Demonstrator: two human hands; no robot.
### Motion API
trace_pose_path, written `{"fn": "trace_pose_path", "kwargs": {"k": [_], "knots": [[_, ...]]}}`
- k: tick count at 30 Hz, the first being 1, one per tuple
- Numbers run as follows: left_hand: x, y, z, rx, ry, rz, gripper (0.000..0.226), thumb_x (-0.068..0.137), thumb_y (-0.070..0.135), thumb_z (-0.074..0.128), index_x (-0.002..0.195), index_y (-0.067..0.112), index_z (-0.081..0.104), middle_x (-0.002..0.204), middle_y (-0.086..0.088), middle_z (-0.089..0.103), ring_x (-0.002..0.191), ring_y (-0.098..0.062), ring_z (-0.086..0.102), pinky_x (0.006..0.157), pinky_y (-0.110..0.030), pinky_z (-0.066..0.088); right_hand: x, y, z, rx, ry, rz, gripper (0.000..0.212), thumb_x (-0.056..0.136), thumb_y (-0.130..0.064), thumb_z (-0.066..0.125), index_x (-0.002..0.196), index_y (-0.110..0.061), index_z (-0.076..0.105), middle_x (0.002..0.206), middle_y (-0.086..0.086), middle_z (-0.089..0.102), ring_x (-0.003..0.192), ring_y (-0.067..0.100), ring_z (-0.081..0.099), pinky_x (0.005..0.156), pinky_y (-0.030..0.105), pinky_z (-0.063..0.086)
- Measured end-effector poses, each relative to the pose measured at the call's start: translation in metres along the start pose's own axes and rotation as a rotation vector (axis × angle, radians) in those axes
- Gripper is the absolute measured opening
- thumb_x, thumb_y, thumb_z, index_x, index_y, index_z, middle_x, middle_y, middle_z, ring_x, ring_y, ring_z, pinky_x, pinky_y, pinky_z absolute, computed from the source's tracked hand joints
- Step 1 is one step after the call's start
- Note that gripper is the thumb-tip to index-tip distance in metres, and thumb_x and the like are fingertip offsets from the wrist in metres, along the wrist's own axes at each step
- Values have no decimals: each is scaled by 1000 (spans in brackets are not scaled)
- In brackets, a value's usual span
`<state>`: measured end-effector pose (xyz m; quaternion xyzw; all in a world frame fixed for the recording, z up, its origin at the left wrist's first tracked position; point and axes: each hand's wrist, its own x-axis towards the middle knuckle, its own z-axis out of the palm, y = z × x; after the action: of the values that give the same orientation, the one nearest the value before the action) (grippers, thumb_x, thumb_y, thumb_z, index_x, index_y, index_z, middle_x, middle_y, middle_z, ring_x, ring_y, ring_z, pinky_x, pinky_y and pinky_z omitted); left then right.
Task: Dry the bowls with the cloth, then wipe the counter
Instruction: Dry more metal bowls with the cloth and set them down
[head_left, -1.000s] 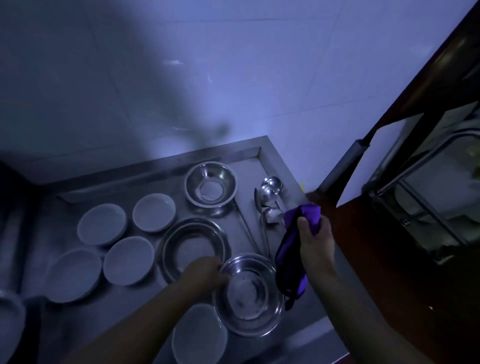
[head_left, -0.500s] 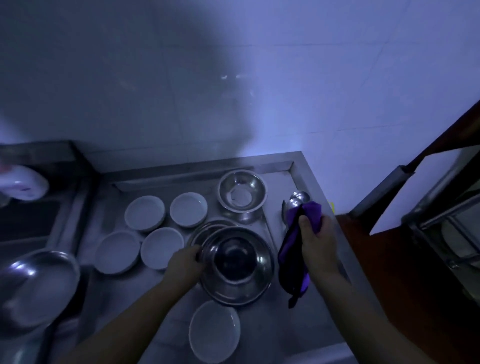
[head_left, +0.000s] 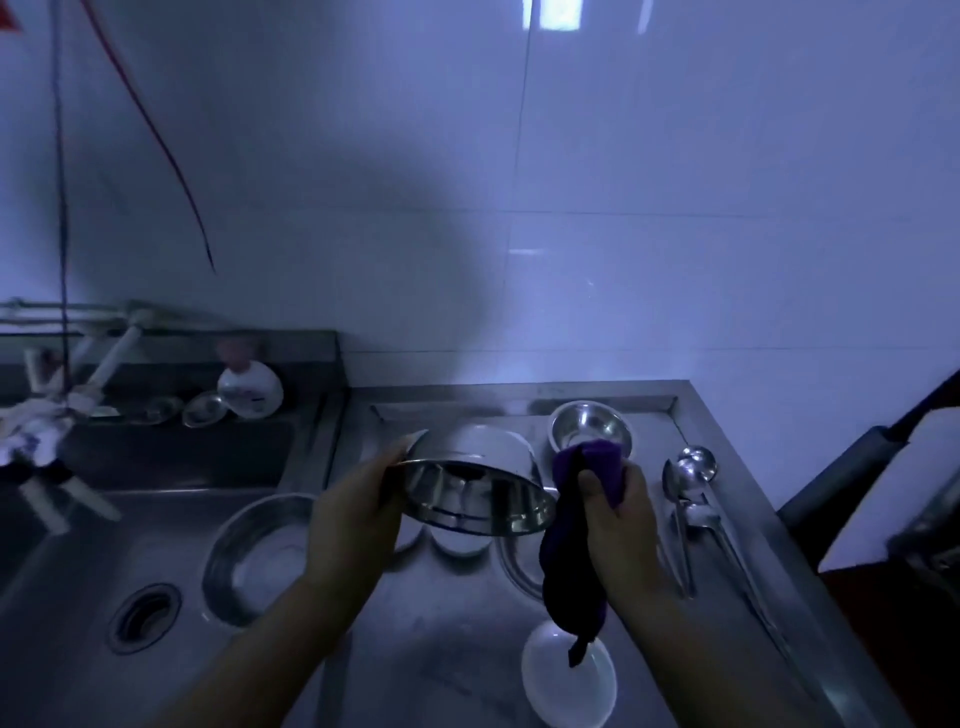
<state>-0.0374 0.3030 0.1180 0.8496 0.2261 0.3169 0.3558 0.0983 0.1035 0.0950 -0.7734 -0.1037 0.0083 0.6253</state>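
The left hand (head_left: 358, 512) grips the tilted round steel bowl (head_left: 475, 486) by its rim; just right of it, the right hand (head_left: 621, 514) clutches the purple cloth (head_left: 576, 540).

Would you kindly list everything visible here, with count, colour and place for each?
Held steel bowl: one, silver, tilted above the counter in the left hand.
Cloth: one, purple, hanging from the right hand.
Small steel bowl: one, silver, back of the counter.
White bowl: one, near edge of the counter; others under the held bowl are mostly hidden.
Ladles: silver, right side of the counter; count unclear.
Large steel basin: one, silver, in the sink.
Sink: one, steel, left, with a drain.
Counter: one, steel.
White bottle: one, behind the sink.
Left hand: grips the held bowl's rim.
Right hand: grips the cloth.
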Motion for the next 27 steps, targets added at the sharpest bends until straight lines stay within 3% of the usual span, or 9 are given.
{"fn": "trace_pose_path", "kwargs": {"k": [3,5,8,11,14,18,22,24,27], "knots": [[-3,-8,-26,-123,28,-40,45,89,5,59,128,28,58,108,1,70,99,-13,64,85,-31,50,-30,-16,18,45,125,-76,19,91,-19,60,95,-29,45,91,-5,57,72,-9,56,57,4,40],[-6,-11,-41,-215,30,-116,42,92,14,58,128,35,56,112,12,66,106,-3,60,88,-23,47,-50,-23,29,81,195,-146,29,89,-10,62,97,-30,42,96,-4,54,74,-12,55,60,3,42],[-10,-11,-58,-257,25,-156,43,90,16,56,123,45,56,108,20,67,99,10,59,81,-7,44,-75,-36,46,14,253,-401,37,83,-14,70,103,-26,41,101,-7,49,86,-7,55,71,6,45],[-11,-1,-67,-361,-33,-213,44,86,14,53,112,49,62,92,17,71,89,-5,66,77,-28,53,-88,-52,61,-138,199,-762,43,80,-35,67,109,-11,45,119,9,41,112,10,45,95,21,43],[-10,16,-70,-435,-56,-248,37,80,21,51,102,47,63,86,7,71,84,-19,67,76,-47,55,-91,-65,76,-421,127,-975,39,81,-28,65,112,-8,51,125,12,45,117,24,48,102,33,41],[-12,35,-68,-461,-69,-235,33,87,16,51,92,46,65,79,11,69,75,-12,65,73,-46,57,-102,-71,90,-691,-70,-952,44,82,-33,58,115,-4,63,114,11,66,106,28,62,89,41,52],[-16,50,-66,-477,-47,-270,40,86,8,51,88,45,65,80,14,68,76,-11,65,72,-38,55,-108,-73,83,-752,-142,-996,59,82,-47,55,127,-10,56,124,6,63,117,21,57,100,34,46],[-18,59,-65,-444,-57,-256,42,85,6,51,84,46,64,78,17,67,72,-7,63,68,-34,53,-102,-71,73,-773,-161,-1072,57,82,-43,58,126,-7,58,124,7,64,116,21,59,97,33,48],[-20,69,-64,-386,-75,-236,37,85,5,50,79,40,62,68,10,66,64,-17,63,64,-46,55,-83,-66,48,-856,-200,-1258,49,74,-30,74,116,-7,67,115,6,69,107,19,65,88,31,53]]}}
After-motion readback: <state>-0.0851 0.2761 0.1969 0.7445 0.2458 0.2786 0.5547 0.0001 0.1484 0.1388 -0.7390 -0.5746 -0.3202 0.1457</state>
